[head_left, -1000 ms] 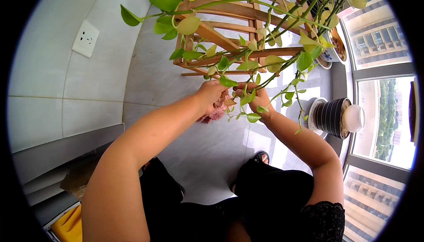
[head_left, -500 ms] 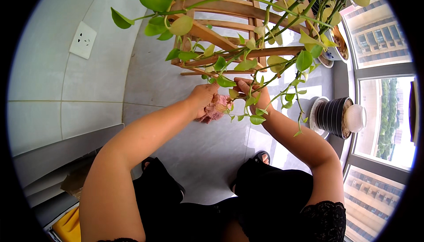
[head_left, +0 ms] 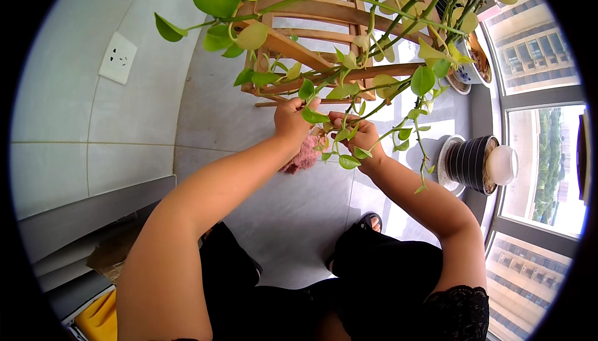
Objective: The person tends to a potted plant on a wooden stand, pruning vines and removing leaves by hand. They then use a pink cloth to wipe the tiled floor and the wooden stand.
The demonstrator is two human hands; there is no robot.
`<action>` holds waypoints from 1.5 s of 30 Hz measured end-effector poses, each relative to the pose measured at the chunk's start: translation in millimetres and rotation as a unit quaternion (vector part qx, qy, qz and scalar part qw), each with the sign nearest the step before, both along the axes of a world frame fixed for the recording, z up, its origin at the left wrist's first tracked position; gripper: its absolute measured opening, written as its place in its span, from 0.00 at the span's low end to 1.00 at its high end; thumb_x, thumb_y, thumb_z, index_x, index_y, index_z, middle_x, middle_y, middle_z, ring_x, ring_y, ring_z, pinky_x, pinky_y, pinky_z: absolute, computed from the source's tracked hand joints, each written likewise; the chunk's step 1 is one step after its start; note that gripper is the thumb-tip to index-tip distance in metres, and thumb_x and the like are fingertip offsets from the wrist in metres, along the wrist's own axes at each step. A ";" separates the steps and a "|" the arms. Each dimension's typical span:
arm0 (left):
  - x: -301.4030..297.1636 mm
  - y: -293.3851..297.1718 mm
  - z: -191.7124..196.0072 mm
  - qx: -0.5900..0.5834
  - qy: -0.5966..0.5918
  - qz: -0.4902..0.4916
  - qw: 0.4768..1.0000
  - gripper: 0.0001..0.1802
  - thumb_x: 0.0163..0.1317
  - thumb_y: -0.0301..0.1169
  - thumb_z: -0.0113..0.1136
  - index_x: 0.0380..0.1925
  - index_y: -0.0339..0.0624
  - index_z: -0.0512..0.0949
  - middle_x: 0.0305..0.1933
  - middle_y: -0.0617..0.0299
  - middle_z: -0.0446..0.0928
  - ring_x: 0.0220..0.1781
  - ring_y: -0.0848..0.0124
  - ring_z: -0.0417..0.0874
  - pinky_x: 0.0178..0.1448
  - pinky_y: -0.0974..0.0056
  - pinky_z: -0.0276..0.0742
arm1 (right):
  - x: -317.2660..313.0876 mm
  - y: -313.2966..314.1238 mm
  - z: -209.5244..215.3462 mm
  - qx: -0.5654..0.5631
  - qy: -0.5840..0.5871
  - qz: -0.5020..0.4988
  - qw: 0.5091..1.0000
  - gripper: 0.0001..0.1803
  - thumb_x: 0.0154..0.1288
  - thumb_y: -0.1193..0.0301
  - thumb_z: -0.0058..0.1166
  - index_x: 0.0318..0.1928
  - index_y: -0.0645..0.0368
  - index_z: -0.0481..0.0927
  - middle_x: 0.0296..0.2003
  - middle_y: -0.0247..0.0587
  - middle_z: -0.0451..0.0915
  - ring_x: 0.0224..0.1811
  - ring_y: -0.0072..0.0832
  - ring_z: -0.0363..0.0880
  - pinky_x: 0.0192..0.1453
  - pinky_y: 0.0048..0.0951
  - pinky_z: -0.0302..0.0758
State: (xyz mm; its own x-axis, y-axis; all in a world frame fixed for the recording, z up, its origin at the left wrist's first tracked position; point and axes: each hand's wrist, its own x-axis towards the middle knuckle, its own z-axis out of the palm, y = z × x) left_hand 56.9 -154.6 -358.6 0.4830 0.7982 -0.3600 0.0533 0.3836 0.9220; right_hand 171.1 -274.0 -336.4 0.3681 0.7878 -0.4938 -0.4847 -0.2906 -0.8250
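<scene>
A trailing pothos vine [head_left: 398,85] with heart-shaped green leaves hangs down in front of me. My left hand [head_left: 294,120] is closed, its fingertips pinched at a leafy stem; a leaf [head_left: 314,116] partly covers them. Just to its right, my right hand [head_left: 360,134] pinches the lower end of the vine between thumb and fingers, with small leaves in front of the palm. Below and between the hands shows a crumpled pink cloth [head_left: 303,156]. Whether it touches a hand or lies on the floor, I cannot tell.
A slatted wooden plant stand [head_left: 311,45] stands ahead. Beside the window at right are a black striped pot [head_left: 468,165] on a saucer and a white pot [head_left: 474,64]. A tiled wall with a socket [head_left: 118,58] rises on the left; yellow fabric [head_left: 98,319] lies lower left.
My left hand has moved up and slightly right, toward the stem, while the pink cloth stays nearly in place. My right hand has barely shifted; the small leaves near it have swung left.
</scene>
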 end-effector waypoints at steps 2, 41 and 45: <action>-7.6 -6.4 20.2 -0.001 0.011 -0.025 1.000 0.12 0.60 0.35 0.64 0.27 0.36 0.81 0.19 0.68 0.74 0.18 0.82 0.66 0.21 0.70 0.62 | 4.4 -2.3 4.2 -0.006 -0.022 0.008 1.000 0.14 0.67 0.69 0.53 0.48 0.65 0.79 0.43 0.40 0.81 0.46 0.28 0.79 0.51 0.29 0.76; -163.3 84.8 222.9 0.196 0.014 -0.069 0.978 0.11 0.63 0.31 0.60 0.43 0.36 0.79 0.24 0.74 0.72 0.15 0.87 0.57 0.18 0.77 0.48 | -135.6 59.7 162.8 0.093 -0.132 0.206 0.965 0.33 0.69 0.52 0.48 0.62 0.67 0.64 0.58 0.46 0.63 0.49 0.28 0.68 0.52 0.29 0.71; -176.8 87.6 259.4 0.318 -0.046 -0.023 0.947 0.12 0.62 0.33 0.62 0.41 0.36 0.80 0.22 0.74 0.72 0.19 0.89 0.62 0.21 0.78 0.56 | -133.3 65.1 210.7 0.146 -0.146 0.224 0.953 0.29 0.73 0.55 0.40 0.56 0.73 0.66 0.53 0.47 0.69 0.45 0.29 0.70 0.51 0.28 0.69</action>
